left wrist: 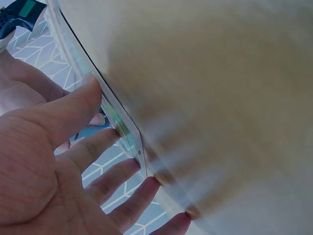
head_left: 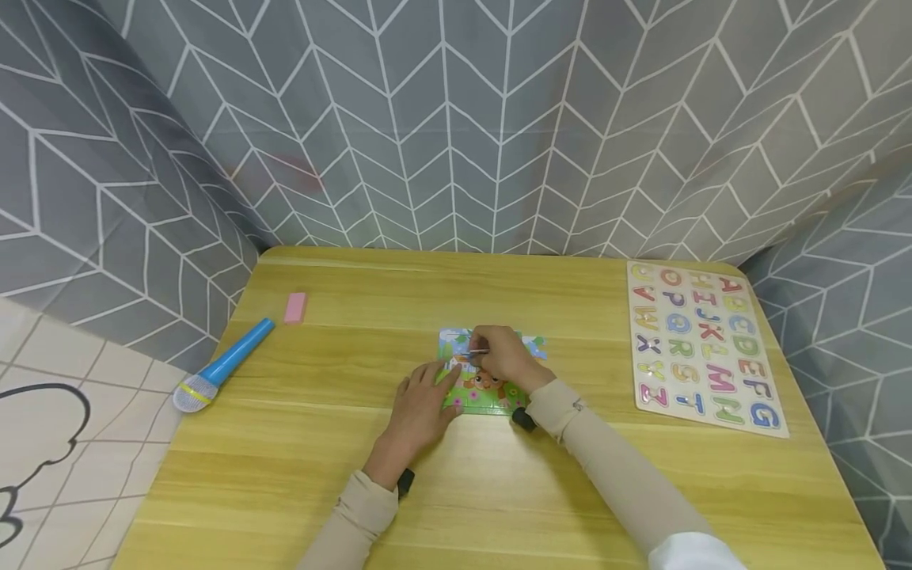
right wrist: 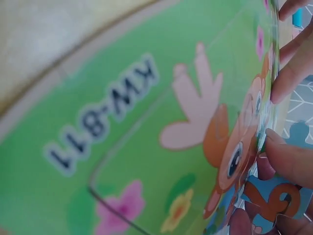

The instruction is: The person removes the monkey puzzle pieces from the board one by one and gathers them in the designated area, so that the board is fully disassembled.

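A jigsaw puzzle board (head_left: 492,405) with a cartoon monkey, flowers and green grass lies on the table. Spread over its left side, my left hand (head_left: 420,408) has its fingertips on the board and the table beside it; the left wrist view shows those fingers (left wrist: 115,178) fairly straight. My right hand (head_left: 502,355) is over the board's upper middle and pinches a puzzle piece (head_left: 479,351). Close up in the right wrist view, that puzzle piece (right wrist: 279,199) is blue with a brown curl, tilted at the board's surface. Part of the picture is hidden under both hands.
On the right of the wooden table (head_left: 321,443) lies an alphabet board (head_left: 701,348) with coloured letters. A blue toy microphone (head_left: 231,356) lies at the left edge, near a small pink block (head_left: 295,307). Patterned grey curtains (head_left: 463,158) hang behind the table.
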Tool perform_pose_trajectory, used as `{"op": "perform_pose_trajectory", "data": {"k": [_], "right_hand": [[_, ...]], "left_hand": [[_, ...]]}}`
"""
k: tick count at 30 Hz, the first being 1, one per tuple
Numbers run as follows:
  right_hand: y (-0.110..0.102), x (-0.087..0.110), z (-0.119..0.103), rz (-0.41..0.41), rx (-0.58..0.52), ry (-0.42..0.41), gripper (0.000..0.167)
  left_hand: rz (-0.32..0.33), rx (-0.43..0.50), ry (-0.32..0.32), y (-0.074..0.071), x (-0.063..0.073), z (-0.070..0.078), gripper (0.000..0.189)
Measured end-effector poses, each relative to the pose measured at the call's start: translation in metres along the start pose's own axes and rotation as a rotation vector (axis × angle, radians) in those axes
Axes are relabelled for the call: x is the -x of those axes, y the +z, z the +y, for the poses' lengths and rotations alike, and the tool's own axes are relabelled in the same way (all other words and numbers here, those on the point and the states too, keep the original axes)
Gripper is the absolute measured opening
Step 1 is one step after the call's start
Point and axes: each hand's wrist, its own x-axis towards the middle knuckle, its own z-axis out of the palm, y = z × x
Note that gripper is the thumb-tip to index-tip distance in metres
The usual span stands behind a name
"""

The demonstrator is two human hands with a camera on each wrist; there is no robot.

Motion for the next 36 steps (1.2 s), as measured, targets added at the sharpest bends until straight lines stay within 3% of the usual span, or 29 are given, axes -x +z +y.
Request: {"op": "perform_pose_trajectory", "data": {"k": [8, 13, 22, 31, 36], "right_hand": [[-0.002, 0.002, 0.000, -0.013, -0.069, -0.006, 0.002], [0.000, 0.003, 0.001, -0.004, -0.053, -0.008, 0.017], [-0.001, 0.017, 0.015, 0.100, -0.102, -0.048, 0.036], [-0.020, 0.048, 0.039, 0.144, -0.189, 0.000, 0.029], [-0.025, 0.059, 0.057, 0.251, -0.256, 0.003, 0.025]], "left_hand": [[-0.003, -0.003, -0.009, -0.001, -0.001, 0.000, 0.062], [-0.003, -0.006, -0.004, -0.002, 0.000, 0.000, 0.062], [-0.016, 0.012, -0.010, 0.000, -0.001, -0.001, 0.063], [-0.013, 0.025, -0.010, 0.001, -0.001, 0.000, 0.063], [-0.004, 0.022, -0.012, 0.000, 0.000, 0.001, 0.063]]}}
